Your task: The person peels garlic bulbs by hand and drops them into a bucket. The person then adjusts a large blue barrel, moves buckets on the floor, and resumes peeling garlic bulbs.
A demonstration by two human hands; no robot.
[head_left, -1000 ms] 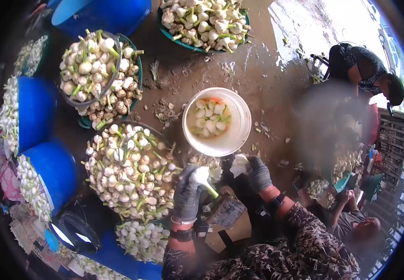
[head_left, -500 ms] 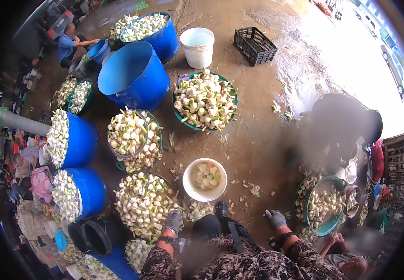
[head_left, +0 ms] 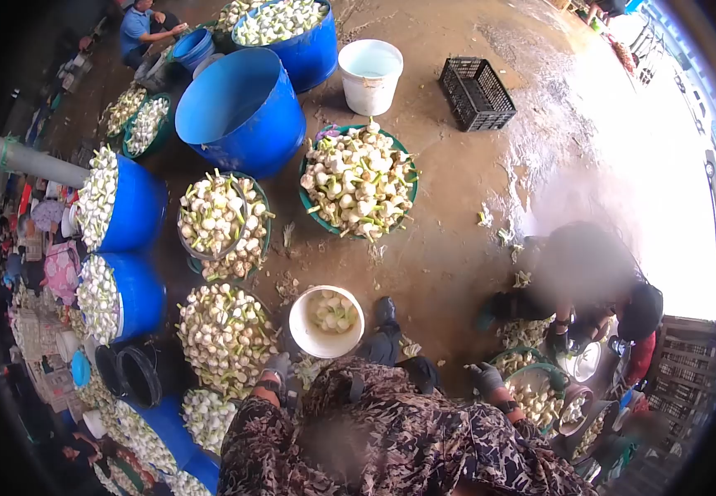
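My left hand (head_left: 278, 364), in a grey glove, is low between a heap of garlic bulbs (head_left: 225, 335) and a white bucket (head_left: 297, 318). Its fingers are small and blurred, so their grip is unclear. Several pale peeled bulbs (head_left: 333, 314) lie inside the bucket, just in front of my body. My right hand (head_left: 485, 379), also gloved, is apart to the right, near a green-rimmed basin of bulbs (head_left: 537, 398). Its fingers look curled; what they hold, if anything, is too small to make out. Both sleeves are camouflage-patterned.
Blue drums (head_left: 238, 116) and more bulb-filled containers stand left and ahead. A full green basin (head_left: 414, 186), a white pail (head_left: 370, 78) and a black crate (head_left: 478, 95) sit on the wet floor. A co-worker (head_left: 589, 277) bends at the right; another person (head_left: 139, 31) sits far left.
My view has shifted and my body leans further forward. My left hand is at the heap's edge beside the bucket. The co-worker at right now shows lower, with hands near a white container.
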